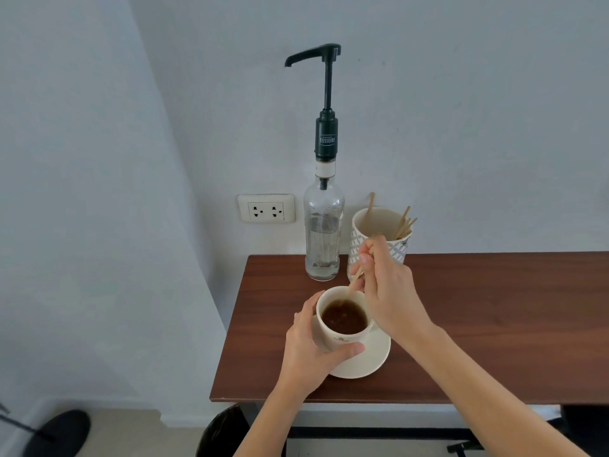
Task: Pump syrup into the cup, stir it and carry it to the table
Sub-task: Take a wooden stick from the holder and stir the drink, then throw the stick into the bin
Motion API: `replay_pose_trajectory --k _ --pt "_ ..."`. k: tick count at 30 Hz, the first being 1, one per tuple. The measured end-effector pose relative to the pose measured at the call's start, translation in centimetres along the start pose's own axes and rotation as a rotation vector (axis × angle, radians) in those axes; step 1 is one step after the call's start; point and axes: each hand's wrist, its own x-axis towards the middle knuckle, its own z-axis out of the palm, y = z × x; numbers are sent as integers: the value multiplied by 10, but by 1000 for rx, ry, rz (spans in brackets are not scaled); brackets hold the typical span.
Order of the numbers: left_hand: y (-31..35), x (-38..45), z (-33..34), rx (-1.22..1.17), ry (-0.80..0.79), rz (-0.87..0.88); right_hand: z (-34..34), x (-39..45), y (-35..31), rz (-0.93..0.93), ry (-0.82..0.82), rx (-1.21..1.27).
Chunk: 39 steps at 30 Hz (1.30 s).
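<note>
Head view: left hand [308,349] wraps its fingers around the cup [342,319] on the saucer [369,361]. Right hand [387,291] pinches a wooden stick [354,282] dipped in the brown drink.

White double wall socket [266,208] left of bottle. Patterned holder [357,240] with spare wooden sticks [406,222] (leaning right). Black bin [224,432] under desk, dark shoe [62,432] bottom left.
</note>
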Motion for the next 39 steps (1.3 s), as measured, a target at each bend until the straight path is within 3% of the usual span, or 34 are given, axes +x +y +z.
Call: replay_pose_trajectory --k 4,8,12,14,17,21,24,27,34,39 --pt "0 0 1 1 -2 -4 -14 -4 1 -68 -45 -35" --pt "-1 1 1 6 6 -4 -38 -12 -7 -139 143 81" --pt "-1 2 3 20 2 -40 -50 -17 -4 -158 125 74" --pt "4 1 2 -5 5 -37 -52 -14 1 -111 173 90" --pt "10 -5 -3 -25 53 -30 -54 -6 11 108 136 166" --pt "10 -3 -45 -30 391 -42 -64 2 7 346 323 593" --pt "-17 1 -99 -73 681 -114 -63 1 -18 408 350 879" --pt "-74 6 -159 -19 756 -237 -30 -5 -51 416 388 929" --pt "-203 34 -273 190 487 -563 132 -43 -140 325 287 567" --pt "-223 62 -292 214 379 -519 259 -96 -160 256 37 222"
